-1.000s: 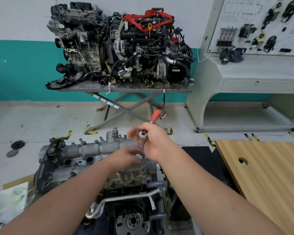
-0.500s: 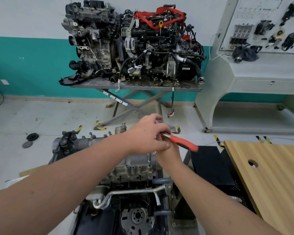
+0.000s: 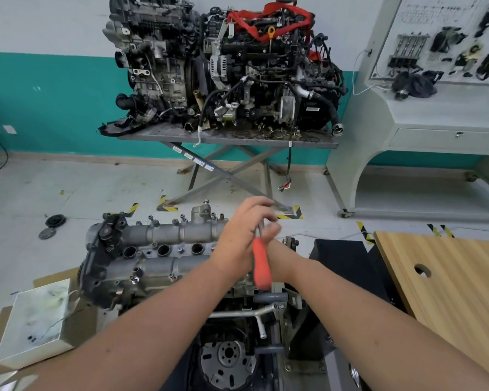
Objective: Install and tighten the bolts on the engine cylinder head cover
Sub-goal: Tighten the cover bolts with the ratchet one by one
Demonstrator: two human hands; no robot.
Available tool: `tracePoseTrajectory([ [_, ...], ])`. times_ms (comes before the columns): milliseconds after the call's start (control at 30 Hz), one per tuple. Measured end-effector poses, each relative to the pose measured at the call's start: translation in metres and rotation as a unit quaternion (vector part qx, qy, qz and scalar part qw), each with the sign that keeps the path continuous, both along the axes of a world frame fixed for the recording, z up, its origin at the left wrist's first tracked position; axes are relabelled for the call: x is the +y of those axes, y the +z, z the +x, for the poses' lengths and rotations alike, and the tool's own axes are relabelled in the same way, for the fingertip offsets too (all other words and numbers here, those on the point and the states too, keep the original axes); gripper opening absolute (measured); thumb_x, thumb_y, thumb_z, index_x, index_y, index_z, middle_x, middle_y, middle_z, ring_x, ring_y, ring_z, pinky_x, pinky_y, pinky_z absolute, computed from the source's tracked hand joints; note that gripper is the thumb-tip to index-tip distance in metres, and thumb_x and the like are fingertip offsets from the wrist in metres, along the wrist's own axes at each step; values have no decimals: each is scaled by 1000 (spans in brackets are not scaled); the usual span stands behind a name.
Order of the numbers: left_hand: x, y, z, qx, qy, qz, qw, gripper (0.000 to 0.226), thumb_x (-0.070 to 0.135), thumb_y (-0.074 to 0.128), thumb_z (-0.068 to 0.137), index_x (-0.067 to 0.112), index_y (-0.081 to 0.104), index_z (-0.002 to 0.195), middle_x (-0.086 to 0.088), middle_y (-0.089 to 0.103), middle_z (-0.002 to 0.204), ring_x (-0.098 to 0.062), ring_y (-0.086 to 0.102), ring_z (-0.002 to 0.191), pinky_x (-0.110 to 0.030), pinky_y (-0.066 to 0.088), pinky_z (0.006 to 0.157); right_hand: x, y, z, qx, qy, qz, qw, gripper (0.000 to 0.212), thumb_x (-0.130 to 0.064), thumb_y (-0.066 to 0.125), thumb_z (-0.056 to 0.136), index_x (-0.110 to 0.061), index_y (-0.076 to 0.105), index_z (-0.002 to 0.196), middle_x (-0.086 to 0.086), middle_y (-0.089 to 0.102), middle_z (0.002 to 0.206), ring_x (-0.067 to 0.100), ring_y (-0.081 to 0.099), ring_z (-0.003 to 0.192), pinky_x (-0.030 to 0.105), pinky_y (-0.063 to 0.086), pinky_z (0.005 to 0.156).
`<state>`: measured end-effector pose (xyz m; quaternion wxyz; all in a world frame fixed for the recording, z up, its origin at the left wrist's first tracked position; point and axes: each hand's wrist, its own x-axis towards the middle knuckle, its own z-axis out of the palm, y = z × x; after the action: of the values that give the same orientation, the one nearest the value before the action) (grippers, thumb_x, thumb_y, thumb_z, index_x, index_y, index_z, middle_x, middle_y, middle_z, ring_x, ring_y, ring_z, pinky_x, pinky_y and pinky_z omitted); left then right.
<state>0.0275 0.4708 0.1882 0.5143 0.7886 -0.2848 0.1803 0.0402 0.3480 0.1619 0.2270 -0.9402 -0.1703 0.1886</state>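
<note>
The grey cylinder head cover [image 3: 167, 234] tops the engine on the stand below me, with several bolts [image 3: 153, 221] standing along its far edge. A ratchet with an orange handle [image 3: 261, 268] stands over the cover's right end, and its handle points back toward me. My left hand [image 3: 243, 235] curls over the ratchet's head from above. My right hand [image 3: 274, 232] lies mostly hidden behind the left. Its blurred fingers wrap the metal shank just above the orange grip. The socket and the bolt under it are hidden.
A wooden table [image 3: 441, 283] with a hole stands at the right, with a black case [image 3: 339, 256] beside it. A white box [image 3: 34, 323] lies on cardboard at the left. Two engines [image 3: 223, 74] fill a lift table at the back, and a grey console [image 3: 435, 122] stands right of them.
The orange handle has swung from pointing away, round to the right, and now toward me. My left hand has moved on top of the ratchet head. The view has shifted left.
</note>
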Motion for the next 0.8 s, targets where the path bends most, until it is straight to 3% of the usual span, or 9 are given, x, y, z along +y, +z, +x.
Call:
tracePoseTrajectory([
  [67, -5, -1, 0, 96, 20, -132, 986, 28, 41, 43, 97, 30, 68, 95, 14, 61, 121, -5, 60, 110, -23, 48, 93, 5, -8, 3, 9, -18, -5, 1000, 24, -25, 44, 98, -11, 62, 92, 9, 65, 88, 23, 60, 80, 39, 52, 77],
  [167, -12, 4, 0, 286, 32, -308, 907, 40, 49, 36, 100, 28, 70, 94, 3, 74, 105, -11, 70, 81, -27, 54, 69, 4, -17, 5, 13, -39, -14, 999, 32, -33, 48, 98, -15, 47, 71, 5, 53, 68, 21, 45, 61, 36, 38, 59],
  [233, -9, 8, 8, 386, 4, -383, 839, 43, 48, 35, 104, 18, 66, 98, -4, 76, 95, -14, 65, 67, -30, 48, 68, 2, -20, 5, 20, -41, -25, 999, 39, -35, 50, 99, -16, 41, 67, 4, 47, 66, 21, 42, 60, 35, 34, 58],
  [300, -2, 17, 15, 445, -8, -389, 806, 36, 42, 41, 105, 13, 62, 101, -7, 73, 82, -16, 61, 58, -32, 47, 65, 2, -19, 5, 10, -23, -37, 999, 41, -40, 49, 101, -15, 44, 69, 5, 51, 71, 21, 47, 65, 36, 39, 61],
  [433, 7, 39, 31, 512, 14, -205, 834, 25, 26, 48, 100, 8, 60, 87, -6, 69, 66, -22, 69, 63, -38, 54, 76, 1, -19, 5, -43, 32, -124, 991, 51, -53, 40, 102, -9, 64, 108, 7, 52, 117, 29, 50, 113, 44, 47, 92],
  [500, 9, 50, 37, 531, 19, -92, 842, 25, 22, 46, 98, 6, 59, 85, -5, 70, 65, -24, 74, 73, -45, 53, 93, 2, -20, 4, -31, 31, -158, 986, 55, -58, 36, 102, -10, 63, 106, 7, 57, 108, 29, 54, 103, 42, 48, 83],
  [567, 8, 64, 39, 527, 23, 25, 849, 22, 18, 45, 97, 4, 60, 91, -4, 72, 68, -21, 75, 73, -46, 54, 93, 5, -21, 9, -19, 33, -181, 983, 51, -57, 36, 102, -12, 59, 94, 4, 57, 84, 26, 57, 85, 39, 47, 73],
  [700, -3, 84, 39, 311, 35, 387, 867, 23, 19, 45, 99, 8, 65, 97, -3, 74, 77, -14, 60, 59, -28, 44, 54, 10, -13, 17, -4, 92, -219, 971, 47, -53, 37, 104, -18, 45, 72, -1, 45, 72, 25, 52, 81, 37, 43, 75],
  [800, -13, 82, 32, 110, 31, 561, 820, 21, 39, 41, 104, 23, 48, 92, 2, 56, 76, -14, 52, 62, -29, 38, 53, 8, -14, 24, -6, 90, -231, 969, 47, -55, 41, 101, -20, 42, 69, 0, 48, 74, 25, 53, 82, 36, 41, 74],
])
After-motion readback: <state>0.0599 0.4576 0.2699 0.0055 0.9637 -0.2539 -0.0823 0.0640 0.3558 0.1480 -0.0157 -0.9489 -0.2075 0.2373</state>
